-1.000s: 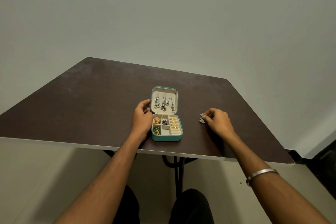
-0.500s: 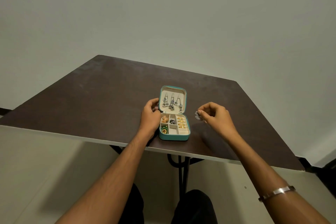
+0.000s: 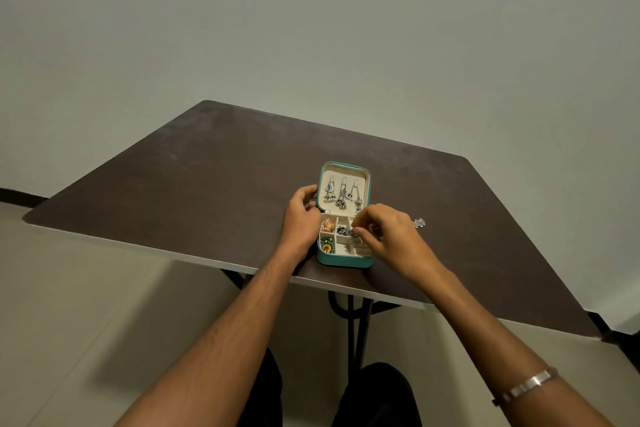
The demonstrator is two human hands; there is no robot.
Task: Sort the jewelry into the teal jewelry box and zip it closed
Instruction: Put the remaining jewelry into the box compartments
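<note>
No brand, label or writing can be read on anything here. The teal jewelry box (image 3: pixel 343 260) sits open on the dark brown table (image 3: pixel 207 177), close to the table's near edge and about midway along it. Its lid (image 3: pixel 344 172) stands up at the back, with 3 silver dangling earrings (image 3: pixel 343 194) hung in a row on the cream lining. The tray below is split into small compartments: an orange piece (image 3: pixel 327 225) at the far left, a green and gold piece (image 3: pixel 326 247) at the near left, dark beads (image 3: pixel 342 229) in the middle.

The left hand (image 3: pixel 300 218) grips the box's left side, fingers curled onto the lid's edge. The right hand (image 3: pixel 391 236) reaches over the tray's right half, its fingertips (image 3: pixel 360 224) pinching a small silver piece (image 3: pixel 354 234) just above the compartments and hiding those on the right. Another silver piece (image 3: pixel 419 223) lies on the table right of the box, just past the right hand. A metal bangle (image 3: pixel 526 386) circles the right wrist.
</note>
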